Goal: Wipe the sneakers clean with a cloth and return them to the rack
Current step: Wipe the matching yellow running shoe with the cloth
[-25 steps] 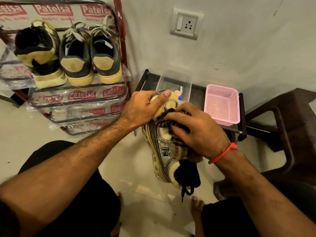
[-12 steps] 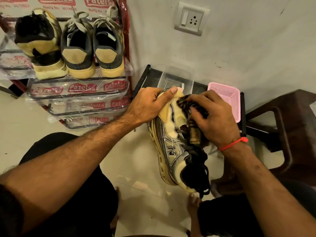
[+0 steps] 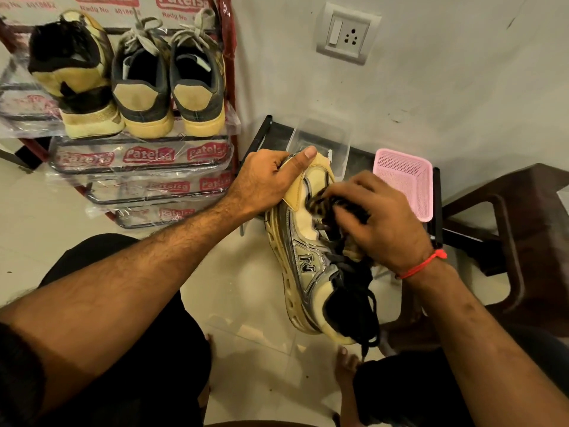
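Left hand (image 3: 271, 180) grips the toe end of the cream and silver sneaker (image 3: 311, 257), thumb laid flat along the top of the toe and fingers curled round its far side, holding it up in the air above the tiled floor (image 3: 252, 285) with the heel hanging down toward the person's bare feet. Off to the left stands the rack (image 3: 141, 155), its rails wrapped in printed plastic; on its top shelf sit three more sneakers with heels facing out: a tan and black one (image 3: 74, 78) and a grey pair (image 3: 167, 84) with tan heel patches. To the right of the held shoe, the right hand (image 3: 381, 220) presses a dark striped cloth (image 3: 335, 208) bunched under its curled fingers against the laces and tongue area; the hand is blurred. A red thread (image 3: 421, 265) circles that wrist. Behind the hands a low black stand carries a clear plastic box (image 3: 320, 137) and a pink basket (image 3: 403, 180). A brown chair (image 3: 523, 241) stands at far right.
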The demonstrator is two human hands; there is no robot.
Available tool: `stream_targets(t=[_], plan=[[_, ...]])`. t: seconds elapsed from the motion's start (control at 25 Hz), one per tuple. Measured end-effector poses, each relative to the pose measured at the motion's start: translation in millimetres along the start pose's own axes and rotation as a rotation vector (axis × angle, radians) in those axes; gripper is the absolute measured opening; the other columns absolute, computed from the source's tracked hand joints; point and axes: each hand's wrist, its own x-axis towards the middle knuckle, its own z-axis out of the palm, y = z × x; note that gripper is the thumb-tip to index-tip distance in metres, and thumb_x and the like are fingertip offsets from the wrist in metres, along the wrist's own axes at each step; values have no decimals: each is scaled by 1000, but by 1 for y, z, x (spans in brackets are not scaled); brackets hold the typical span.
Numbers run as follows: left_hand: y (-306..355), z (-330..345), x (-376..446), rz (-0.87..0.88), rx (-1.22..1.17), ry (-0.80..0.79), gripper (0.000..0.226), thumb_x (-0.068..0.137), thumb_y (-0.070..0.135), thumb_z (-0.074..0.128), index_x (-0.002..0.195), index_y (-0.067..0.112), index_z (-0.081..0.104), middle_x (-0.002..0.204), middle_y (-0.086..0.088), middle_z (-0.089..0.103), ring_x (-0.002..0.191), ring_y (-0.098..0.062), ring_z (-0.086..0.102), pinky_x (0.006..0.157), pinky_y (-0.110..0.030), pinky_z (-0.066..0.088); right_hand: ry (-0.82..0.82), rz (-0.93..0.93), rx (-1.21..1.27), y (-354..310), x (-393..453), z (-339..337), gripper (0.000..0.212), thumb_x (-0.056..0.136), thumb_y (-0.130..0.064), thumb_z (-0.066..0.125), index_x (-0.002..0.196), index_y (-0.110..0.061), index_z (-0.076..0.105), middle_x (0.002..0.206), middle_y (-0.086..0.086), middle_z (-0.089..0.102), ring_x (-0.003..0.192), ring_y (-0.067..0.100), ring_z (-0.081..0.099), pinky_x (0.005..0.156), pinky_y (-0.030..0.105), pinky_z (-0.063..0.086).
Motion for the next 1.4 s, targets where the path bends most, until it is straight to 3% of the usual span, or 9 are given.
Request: stream_targets(t=[0.16,0.36,0.56,0.72,0.8,1.0,1.2,1.28,1.4], plan=[[-5,1,-4,-16,109,-90,69,91,74,44,56,14,53,47,7,46,42,-8,42,43,-24,34,-363,-306,-68,-20,-10,12,35,91,-39,47,120,-27,64,105,1,58,86,18,59,57,39,57],[-3,0,2,-28,88,-90,70,88,76,42,59,13,55,49,6,47,42,-6,42,43,-18,32,11,48,-110,2,2,2,37,92,-36,50,119,-18,67,103,6,59,87,23,60,63,46,57],[-6,-4,2,-49,179,-149,70,89,78,44,59,16,54,50,7,46,43,-6,41,44,-21,32,-589,-327,-100,-31,-11,13,34,91,-40,53,121,-30,66,111,-5,57,94,15,59,63,35,57],[-3,-7,3,1,73,-130,73,92,72,50,63,5,59,52,0,51,44,-8,44,42,-19,33,-22,-46,-169,-15,-2,11,33,94,-35,54,118,-19,68,103,4,62,87,24,62,58,36,55],[-1,-6,5,-5,68,-96,76,92,71,49,67,0,62,53,-1,52,46,-11,44,42,-20,33,92,-45,-249,-15,-2,14,29,92,-29,58,116,-18,69,101,6,63,87,26,62,56,40,55],[-3,-5,3,-105,198,-186,70,87,75,46,62,10,58,51,4,48,44,-9,43,42,-16,32,-616,-368,-180,-52,-16,26,31,93,-40,53,119,-30,66,112,-4,58,97,19,63,58,29,50],[-3,-4,3,-27,155,-248,74,87,75,50,67,4,64,52,2,52,45,-11,48,41,-18,33,-61,-55,-298,-20,5,-1,30,91,-36,53,112,-24,70,97,1,61,85,25,62,51,35,52],[-3,-3,4,-54,160,-225,77,86,78,49,66,5,63,51,3,52,45,-11,48,42,-20,35,-236,-146,-248,-20,2,-2,29,91,-36,55,114,-25,69,102,-1,59,88,22,61,55,39,55],[-2,-10,8,-123,200,-185,62,91,69,51,58,16,54,50,6,46,42,-6,42,42,-15,32,-780,-335,-196,-51,-15,13,29,93,-41,55,120,-35,64,115,-11,52,101,14,58,67,37,57]])
